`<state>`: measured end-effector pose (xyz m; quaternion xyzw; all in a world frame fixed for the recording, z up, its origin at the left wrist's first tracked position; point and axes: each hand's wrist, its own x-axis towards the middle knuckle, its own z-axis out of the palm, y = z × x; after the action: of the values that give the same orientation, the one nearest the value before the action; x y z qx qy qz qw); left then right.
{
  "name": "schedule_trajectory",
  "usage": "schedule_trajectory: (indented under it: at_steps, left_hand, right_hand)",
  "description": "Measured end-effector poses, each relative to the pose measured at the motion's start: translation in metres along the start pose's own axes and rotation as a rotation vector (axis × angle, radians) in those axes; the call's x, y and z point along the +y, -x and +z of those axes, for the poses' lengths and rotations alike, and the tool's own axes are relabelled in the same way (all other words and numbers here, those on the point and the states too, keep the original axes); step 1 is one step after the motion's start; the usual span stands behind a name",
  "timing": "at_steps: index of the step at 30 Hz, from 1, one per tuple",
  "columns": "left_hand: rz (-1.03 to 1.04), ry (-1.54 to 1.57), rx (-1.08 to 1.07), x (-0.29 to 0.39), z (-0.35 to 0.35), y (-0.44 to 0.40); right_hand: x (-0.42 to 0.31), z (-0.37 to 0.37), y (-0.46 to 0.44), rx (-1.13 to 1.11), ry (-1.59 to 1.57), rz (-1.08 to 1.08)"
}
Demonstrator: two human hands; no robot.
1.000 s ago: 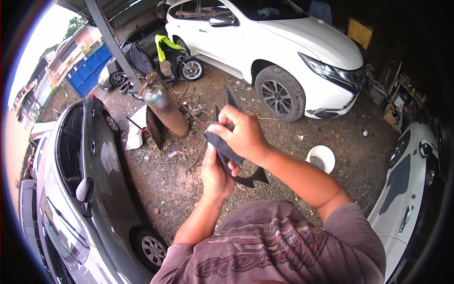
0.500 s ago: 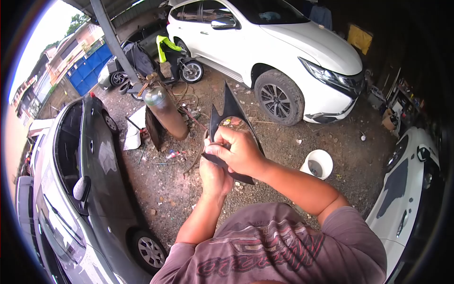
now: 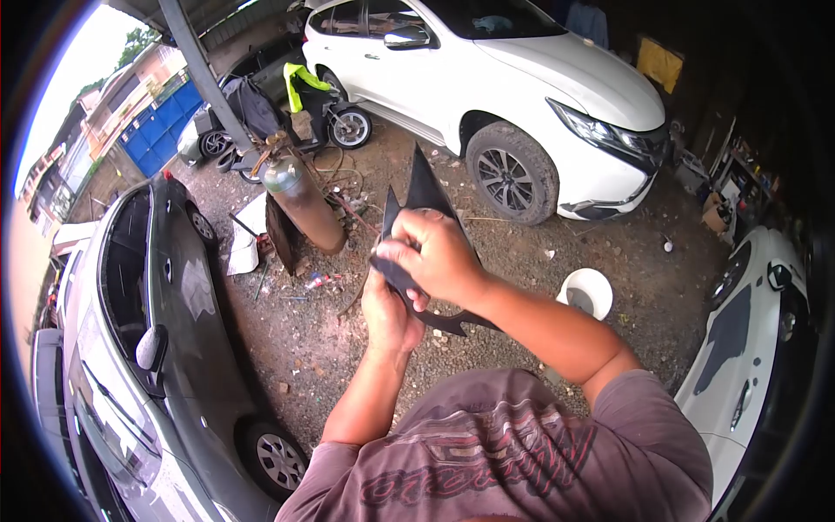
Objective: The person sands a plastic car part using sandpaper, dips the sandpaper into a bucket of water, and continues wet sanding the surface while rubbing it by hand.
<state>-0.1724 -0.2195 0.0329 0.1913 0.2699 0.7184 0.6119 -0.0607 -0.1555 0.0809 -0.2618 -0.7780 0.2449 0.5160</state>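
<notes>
A black, thin-looking piece (image 3: 426, 184) with pointed tips and curved edges is held up in front of my chest. I cannot make out exactly what part it is. My left hand (image 3: 389, 315) grips its lower left side from below, thumb up along the edge. Over the front of the piece, my right hand (image 3: 432, 258) is closed, its curled fingers and thumb pressed on or pinching near the left edge. Whether something small sits in those right fingers is hidden. A curved, pointed end of the piece shows below my right wrist.
A white bucket (image 3: 585, 294) stands on the gravel to the right. Ahead are a rusty gas cylinder (image 3: 304, 209) and a white SUV (image 3: 522, 78). A dark grey car (image 3: 187, 296) is close on the left, a white car body (image 3: 731, 357) on the right.
The black piece has turned or shifted in my hands: the round opening that showed above my right hand is gone, and a curved, pointed edge now shows at lower right. Both hands remain close together.
</notes>
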Motion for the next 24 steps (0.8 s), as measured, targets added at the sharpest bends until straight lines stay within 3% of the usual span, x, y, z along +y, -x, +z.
schedule_trajectory:
  at_steps: [1, 4, 5, 9, 10, 13, 17, 20, 22, 24]
  left_hand:
    - [-0.015, 0.000, -0.099, 0.004, 0.000, -0.002]
    - [-0.002, 0.037, -0.038, -0.002, -0.003, -0.001]
    - [-0.009, 0.009, -0.022, -0.003, -0.002, 0.006]
    - [0.012, 0.003, -0.101, 0.012, 0.002, 0.009]
    - [0.023, 0.013, -0.089, 0.013, 0.000, 0.009]
    - [0.037, 0.016, -0.067, 0.019, -0.002, 0.006]
    - [0.030, 0.052, -0.068, 0.018, -0.004, 0.010]
    - [0.043, 0.040, -0.055, 0.013, -0.003, 0.010]
    - [0.041, -0.014, -0.049, 0.010, -0.003, 0.010]
    - [0.034, -0.030, -0.091, 0.008, -0.006, 0.011]
  right_hand:
    - [-0.013, -0.002, 0.012, -0.099, -0.076, 0.158]
    - [-0.002, 0.000, -0.004, 0.055, 0.010, 0.020]
    - [-0.001, -0.003, -0.016, 0.084, 0.071, 0.151]
    - [0.031, -0.039, -0.044, 0.268, 0.173, 0.177]
    - [0.040, -0.050, -0.044, 0.319, 0.132, 0.160]
    - [0.054, -0.079, -0.049, 0.390, -0.347, 0.437]
    - [0.042, -0.094, -0.044, 0.274, -0.692, 0.628]
    - [0.040, -0.088, -0.045, 0.269, -0.538, 0.511]
    - [0.027, -0.074, -0.051, 0.402, 0.166, -0.045]
    - [0.016, -0.063, -0.046, 0.340, 0.360, -0.332]
